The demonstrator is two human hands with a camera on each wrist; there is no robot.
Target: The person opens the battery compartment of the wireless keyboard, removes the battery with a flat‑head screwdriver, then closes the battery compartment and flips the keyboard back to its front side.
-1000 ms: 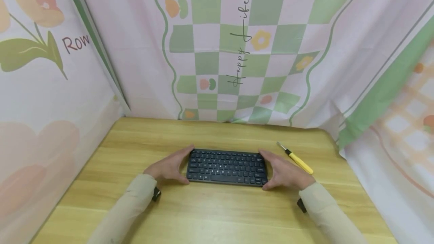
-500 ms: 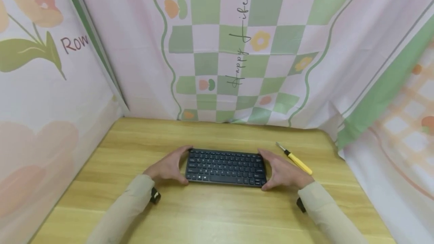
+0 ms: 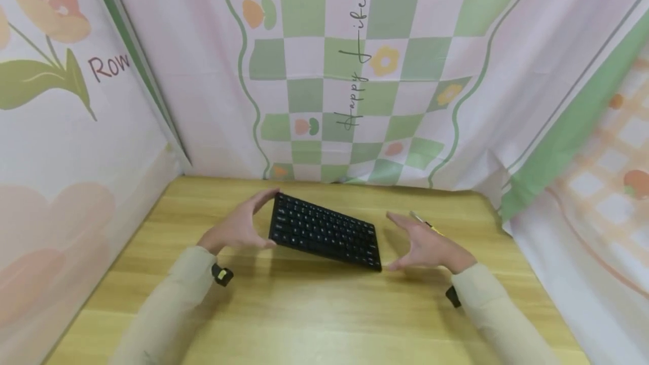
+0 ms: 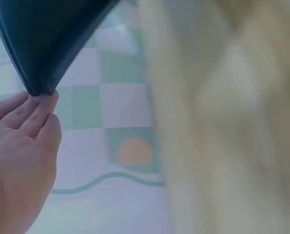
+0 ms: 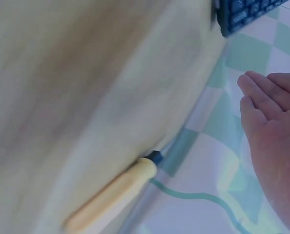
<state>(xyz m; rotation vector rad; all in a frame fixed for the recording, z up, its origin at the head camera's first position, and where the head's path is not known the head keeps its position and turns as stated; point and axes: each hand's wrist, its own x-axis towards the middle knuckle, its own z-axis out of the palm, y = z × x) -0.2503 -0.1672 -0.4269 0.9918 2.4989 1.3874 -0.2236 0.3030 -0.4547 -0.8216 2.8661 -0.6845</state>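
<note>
A small black keyboard (image 3: 324, 231) is tilted in the head view, its left end raised off the table and its right end lower. My left hand (image 3: 238, 227) grips that raised end between thumb and fingers. In the left wrist view, the fingertips of the left hand (image 4: 23, 141) touch a corner of the dark keyboard (image 4: 42, 44). My right hand (image 3: 426, 244) stands apart from the keyboard's right end, thumb and fingers spread around nothing. The right wrist view shows a gap between the right hand (image 5: 277, 126) and the keyboard's corner (image 5: 238, 17).
A yellow-handled screwdriver (image 5: 113, 197) lies on the wooden table (image 3: 324, 314) behind my right hand, which partly hides it in the head view. Patterned curtains (image 3: 345, 89) close in the table's back and both sides.
The keyboard was flat on the table with both hands at its ends. Now my left hand has lifted its left end, and my right hand has come away from the other end.
</note>
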